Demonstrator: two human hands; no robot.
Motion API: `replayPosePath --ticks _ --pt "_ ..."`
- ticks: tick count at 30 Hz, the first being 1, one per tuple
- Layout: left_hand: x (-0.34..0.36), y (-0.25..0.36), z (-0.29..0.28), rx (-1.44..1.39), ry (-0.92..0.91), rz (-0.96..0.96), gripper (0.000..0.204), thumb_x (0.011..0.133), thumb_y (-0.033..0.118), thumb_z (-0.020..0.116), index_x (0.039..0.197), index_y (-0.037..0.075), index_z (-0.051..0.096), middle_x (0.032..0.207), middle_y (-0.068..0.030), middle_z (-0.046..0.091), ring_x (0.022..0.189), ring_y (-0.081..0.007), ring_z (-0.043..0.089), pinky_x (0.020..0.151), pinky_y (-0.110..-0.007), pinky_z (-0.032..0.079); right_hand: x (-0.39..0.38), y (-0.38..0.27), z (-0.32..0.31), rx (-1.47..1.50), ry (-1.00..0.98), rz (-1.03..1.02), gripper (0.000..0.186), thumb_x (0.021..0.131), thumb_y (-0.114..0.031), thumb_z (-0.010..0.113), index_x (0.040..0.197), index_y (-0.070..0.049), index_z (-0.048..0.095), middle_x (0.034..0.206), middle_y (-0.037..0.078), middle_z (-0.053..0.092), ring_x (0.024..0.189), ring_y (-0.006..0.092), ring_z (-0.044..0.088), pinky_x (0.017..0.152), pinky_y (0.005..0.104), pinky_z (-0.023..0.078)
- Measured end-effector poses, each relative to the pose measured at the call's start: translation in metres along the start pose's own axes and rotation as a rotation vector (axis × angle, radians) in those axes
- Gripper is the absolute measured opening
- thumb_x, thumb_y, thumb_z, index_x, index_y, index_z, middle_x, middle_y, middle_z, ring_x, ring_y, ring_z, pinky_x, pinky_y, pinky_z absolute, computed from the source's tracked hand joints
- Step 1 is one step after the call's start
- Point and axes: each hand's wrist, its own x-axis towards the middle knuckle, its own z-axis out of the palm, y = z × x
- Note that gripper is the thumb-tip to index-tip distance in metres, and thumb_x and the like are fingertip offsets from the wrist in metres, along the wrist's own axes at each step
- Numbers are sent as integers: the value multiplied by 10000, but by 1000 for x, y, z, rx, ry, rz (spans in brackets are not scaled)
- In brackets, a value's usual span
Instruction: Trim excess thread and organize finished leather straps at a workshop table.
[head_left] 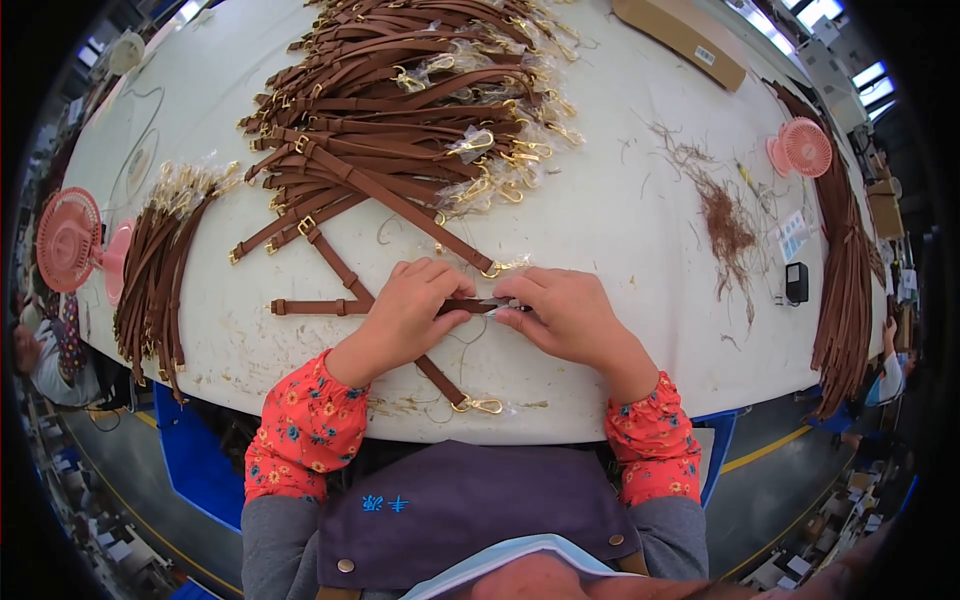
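My left hand [408,312] is closed on a brown leather strap [322,307] lying crosswise in front of me, its buckle end out to the left. In my right hand [565,312] is a small silver cutting tool, seemingly thread snips [490,304]; its tip meets the strap between my hands. Fingers partly hide both the tool and the strap's right part. A second strap [440,380] passes slantwise under the held one and my left hand, its gold snap hook [478,406] near the table edge. Another strap's hook [490,272] lies just beyond my fingers.
A large pile of brown straps [390,140] with gold hooks fills the far middle. A strap bundle [160,290] and pink fan [68,238] stand left. Rightward are thread scraps [728,222], another fan [803,147], a black adapter [796,283], long brown strips [840,270] and a cardboard box [680,38].
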Motion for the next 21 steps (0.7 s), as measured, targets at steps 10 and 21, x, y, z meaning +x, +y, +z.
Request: replayPosePath --ticks 10,21 --pt "-1 3 -1 37 32 -50 232 777 100 791 972 111 666 948 -32 623 977 -253 576 901 -378 403 3 -1 6 -245 49 -109 165 878 -283 726 841 -149 637 723 12 603 642 223 633 555 370 496" --pt "1 1 3 -142 133 55 247 772 68 791 975 77 651 877 -71 631 790 -275 605 791 -383 475 0 13 10 207 -13 46 250 838 -254 785 1027 -125 683 911 60 705 755 236 677 658 341 526"
